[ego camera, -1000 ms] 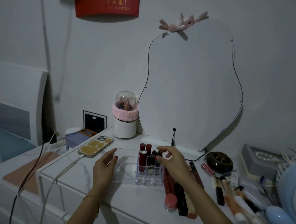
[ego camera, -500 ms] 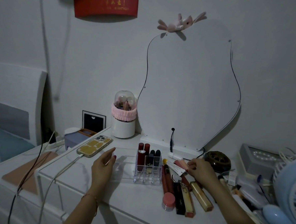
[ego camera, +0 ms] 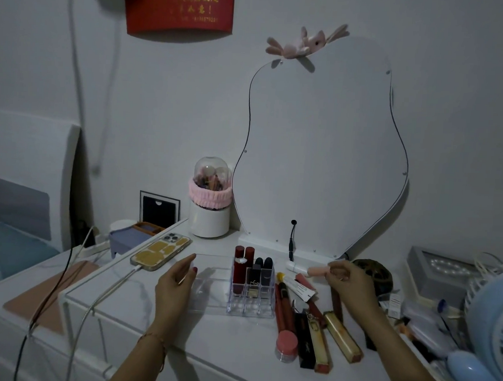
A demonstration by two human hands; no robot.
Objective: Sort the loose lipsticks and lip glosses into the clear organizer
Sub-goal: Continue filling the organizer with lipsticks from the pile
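Item: pink lip gloss [ego camera: 317,271], pinched in my right hand [ego camera: 345,279], centre-right of frame. Left hand [ego camera: 175,282], fingers spread, steadies clear organizer [ego camera: 239,291] at centre. I'd turn it upright, then lower it into a free front cell

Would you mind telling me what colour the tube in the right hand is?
Pale pink: the tube, seen in the head view.

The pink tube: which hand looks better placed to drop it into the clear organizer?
Right. The right hand already pinches the pink tube, just right of the clear organizer. The left hand rests flat against the organizer's left side, seemingly steadying it, and holds nothing.
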